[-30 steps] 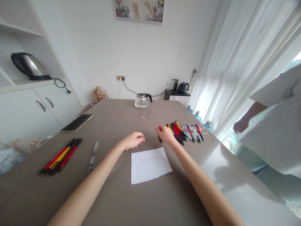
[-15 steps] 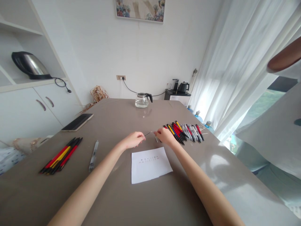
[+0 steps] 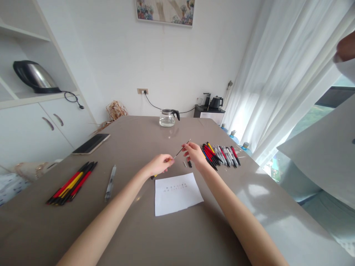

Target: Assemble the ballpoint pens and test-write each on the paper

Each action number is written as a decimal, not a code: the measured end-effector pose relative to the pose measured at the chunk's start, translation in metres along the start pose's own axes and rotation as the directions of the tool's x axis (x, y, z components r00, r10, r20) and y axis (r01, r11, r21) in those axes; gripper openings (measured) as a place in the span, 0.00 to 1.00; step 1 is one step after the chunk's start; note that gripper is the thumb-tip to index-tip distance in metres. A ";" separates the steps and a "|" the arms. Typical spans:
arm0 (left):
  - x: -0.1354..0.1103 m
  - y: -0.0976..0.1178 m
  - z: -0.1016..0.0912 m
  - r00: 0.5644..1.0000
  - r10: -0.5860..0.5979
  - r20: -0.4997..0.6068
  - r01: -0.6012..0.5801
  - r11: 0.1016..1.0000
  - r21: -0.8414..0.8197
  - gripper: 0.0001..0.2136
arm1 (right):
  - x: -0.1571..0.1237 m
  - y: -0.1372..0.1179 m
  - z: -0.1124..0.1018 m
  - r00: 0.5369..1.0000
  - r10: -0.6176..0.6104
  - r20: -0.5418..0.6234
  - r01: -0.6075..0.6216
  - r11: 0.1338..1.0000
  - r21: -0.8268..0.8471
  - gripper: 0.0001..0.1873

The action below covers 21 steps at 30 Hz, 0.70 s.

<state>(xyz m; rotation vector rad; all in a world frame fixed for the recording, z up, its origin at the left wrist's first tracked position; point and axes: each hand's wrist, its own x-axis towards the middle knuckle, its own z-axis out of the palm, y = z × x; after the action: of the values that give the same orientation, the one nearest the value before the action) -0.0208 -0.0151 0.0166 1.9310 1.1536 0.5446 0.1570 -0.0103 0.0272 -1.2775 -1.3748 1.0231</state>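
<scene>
My left hand (image 3: 161, 163) is closed round a pen barrel, whose yellow and black end (image 3: 154, 177) pokes out below the fingers. A thin dark pen refill (image 3: 179, 152) slants up from there to the right. Fingertips of my right hand (image 3: 195, 152) pinch this refill near its upper part. On the table under the right hand lie a short black pen piece (image 3: 189, 163) and a tiny light metallic part (image 3: 185, 164). A sheet of white paper (image 3: 179, 201) with rows of small pen marks is just in front of both hands.
To the right lies a pile of coloured and clear pens (image 3: 215, 157). At left are a bundle of red, yellow and black pens (image 3: 72, 183), one clear pen (image 3: 110, 183) and a tablet-like device (image 3: 91, 143). Behind stands a glass pot (image 3: 166, 120). A person (image 3: 327, 147) is at right.
My right hand has lifted slightly and now pinches the refill, which points more steeply upward. The black piece beneath it and the yellow end by my left hand have come into view.
</scene>
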 end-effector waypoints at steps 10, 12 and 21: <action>0.005 -0.013 -0.001 0.993 -0.095 -0.066 0.090 0.993 -0.071 0.17 | 0.003 0.021 -0.007 0.999 -0.048 0.005 0.033 0.602 -0.798 0.14; 0.005 -0.013 0.000 0.995 -0.080 -0.059 0.074 0.993 -0.092 0.17 | 0.002 0.024 -0.005 0.999 -0.030 0.013 0.027 0.541 -0.840 0.15; 0.006 -0.013 0.000 0.992 -0.055 -0.110 0.039 0.990 -0.139 0.12 | -0.001 0.024 -0.006 0.999 -0.036 -0.029 -0.008 0.478 -0.878 0.15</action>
<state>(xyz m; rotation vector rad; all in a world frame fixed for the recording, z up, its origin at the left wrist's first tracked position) -0.0246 -0.0063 0.0063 1.7707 1.1986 0.6973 0.1672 -0.0090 0.0049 -1.9997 -1.9777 0.1630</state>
